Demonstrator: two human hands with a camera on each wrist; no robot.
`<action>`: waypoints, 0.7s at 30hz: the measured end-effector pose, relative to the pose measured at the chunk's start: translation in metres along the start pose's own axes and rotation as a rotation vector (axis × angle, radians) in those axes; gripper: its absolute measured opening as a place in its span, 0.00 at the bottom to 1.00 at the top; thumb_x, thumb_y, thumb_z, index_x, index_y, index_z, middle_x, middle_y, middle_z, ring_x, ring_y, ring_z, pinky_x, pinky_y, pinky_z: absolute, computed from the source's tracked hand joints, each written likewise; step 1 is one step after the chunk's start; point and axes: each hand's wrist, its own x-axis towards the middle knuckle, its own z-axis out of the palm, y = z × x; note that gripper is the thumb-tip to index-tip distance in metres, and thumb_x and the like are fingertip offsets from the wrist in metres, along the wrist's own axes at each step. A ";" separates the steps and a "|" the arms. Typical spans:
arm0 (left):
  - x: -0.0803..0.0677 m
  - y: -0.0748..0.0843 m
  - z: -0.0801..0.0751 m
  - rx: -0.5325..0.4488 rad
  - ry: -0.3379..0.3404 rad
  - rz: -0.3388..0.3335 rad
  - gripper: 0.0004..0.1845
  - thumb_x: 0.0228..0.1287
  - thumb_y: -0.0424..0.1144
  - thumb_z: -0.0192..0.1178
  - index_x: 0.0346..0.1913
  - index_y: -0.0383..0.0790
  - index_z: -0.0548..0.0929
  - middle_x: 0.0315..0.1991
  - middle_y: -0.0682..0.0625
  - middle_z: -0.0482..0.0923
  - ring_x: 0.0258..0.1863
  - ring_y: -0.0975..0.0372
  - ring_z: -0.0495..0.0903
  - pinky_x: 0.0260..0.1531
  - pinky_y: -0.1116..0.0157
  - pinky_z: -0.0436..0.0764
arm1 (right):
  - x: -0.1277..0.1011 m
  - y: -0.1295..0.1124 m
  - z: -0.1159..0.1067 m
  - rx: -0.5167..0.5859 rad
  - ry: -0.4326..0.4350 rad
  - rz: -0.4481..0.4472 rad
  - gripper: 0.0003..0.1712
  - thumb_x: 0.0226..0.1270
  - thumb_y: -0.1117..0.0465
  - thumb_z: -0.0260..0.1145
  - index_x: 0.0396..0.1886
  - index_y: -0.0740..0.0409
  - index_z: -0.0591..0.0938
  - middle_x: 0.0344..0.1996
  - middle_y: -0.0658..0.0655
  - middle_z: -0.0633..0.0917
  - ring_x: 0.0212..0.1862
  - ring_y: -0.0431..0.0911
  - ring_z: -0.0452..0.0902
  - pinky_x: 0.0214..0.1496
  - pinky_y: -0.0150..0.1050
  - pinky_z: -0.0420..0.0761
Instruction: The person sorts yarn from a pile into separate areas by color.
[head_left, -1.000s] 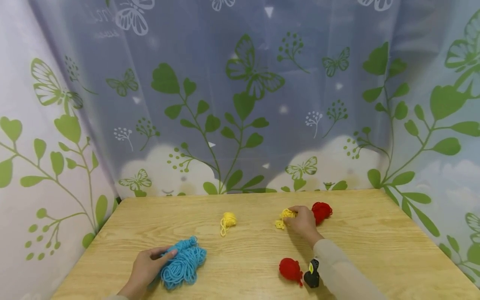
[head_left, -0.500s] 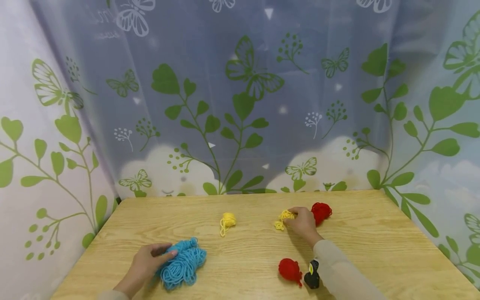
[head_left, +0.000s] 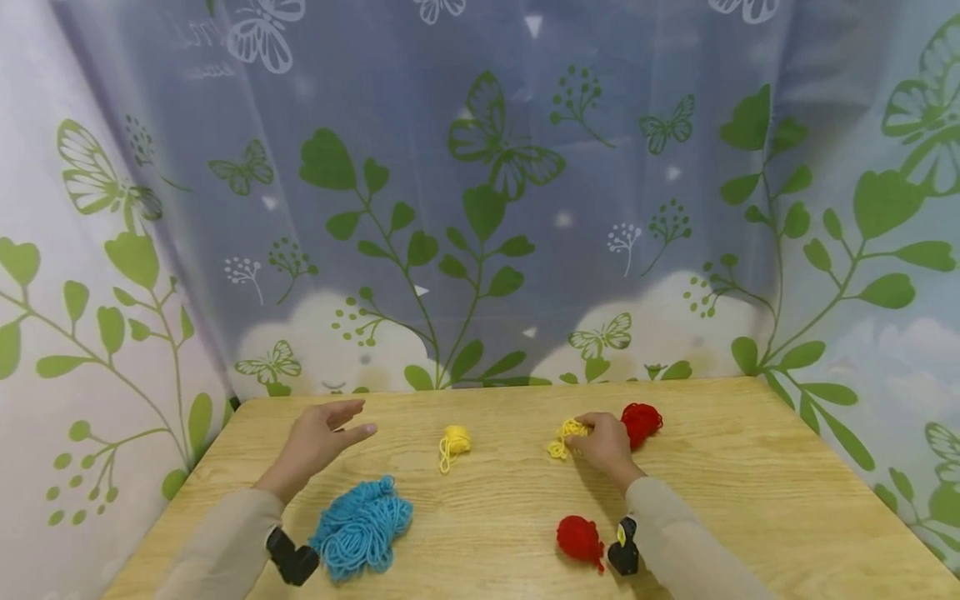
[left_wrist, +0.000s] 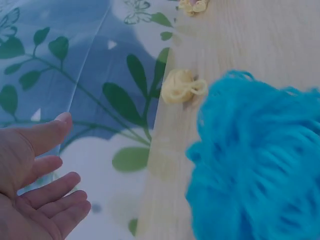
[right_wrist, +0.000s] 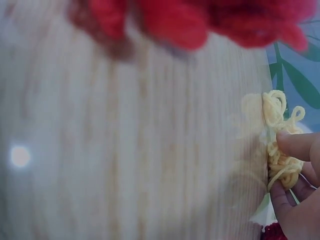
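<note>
My left hand (head_left: 322, 435) hovers above the table's left side, fingers stretched out and holding nothing. Below it lies a big skein of blue yarn (head_left: 362, 529), which looms large in the left wrist view. A small ball of yellow yarn (head_left: 455, 444) with a loose loop sits to the right of that hand. At the back right, my right hand (head_left: 603, 443) pinches a loopy bundle of yellow yarn (right_wrist: 284, 165) between thumb and fingers, close over the tabletop. Just beyond its knuckles is a red yarn skein (head_left: 642, 423).
A red yarn ball (head_left: 579, 538) lies near the right forearm, beside the black wrist camera (head_left: 624, 547). Another black camera (head_left: 291, 557) is on the left wrist. A printed curtain (head_left: 480, 250) hangs behind the wooden table (head_left: 480, 575).
My left hand has let go of the blue skein and moved up and away toward the back of the table. The right hand stays on the yellow yarn.
</note>
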 end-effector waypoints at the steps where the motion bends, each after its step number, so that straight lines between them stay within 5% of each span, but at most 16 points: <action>1: 0.005 0.004 0.003 0.002 0.000 0.013 0.34 0.63 0.50 0.63 0.67 0.36 0.70 0.66 0.37 0.68 0.64 0.40 0.67 0.57 0.46 0.74 | 0.000 0.000 0.000 0.001 0.001 0.001 0.20 0.55 0.66 0.72 0.48 0.71 0.83 0.45 0.68 0.84 0.48 0.61 0.79 0.47 0.52 0.80; 13: 0.050 0.034 0.060 -0.038 0.018 0.072 0.30 0.61 0.41 0.67 0.64 0.34 0.73 0.63 0.37 0.71 0.63 0.42 0.69 0.59 0.49 0.74 | 0.000 -0.001 0.000 -0.004 -0.007 0.006 0.20 0.55 0.65 0.72 0.48 0.71 0.83 0.46 0.67 0.84 0.50 0.61 0.79 0.49 0.53 0.79; 21: 0.058 0.028 0.115 -0.054 -0.004 0.084 0.29 0.57 0.37 0.70 0.61 0.31 0.76 0.61 0.34 0.72 0.61 0.39 0.70 0.56 0.47 0.75 | 0.000 -0.002 -0.002 -0.006 0.002 0.008 0.20 0.55 0.65 0.72 0.47 0.71 0.83 0.45 0.67 0.84 0.50 0.61 0.79 0.50 0.53 0.79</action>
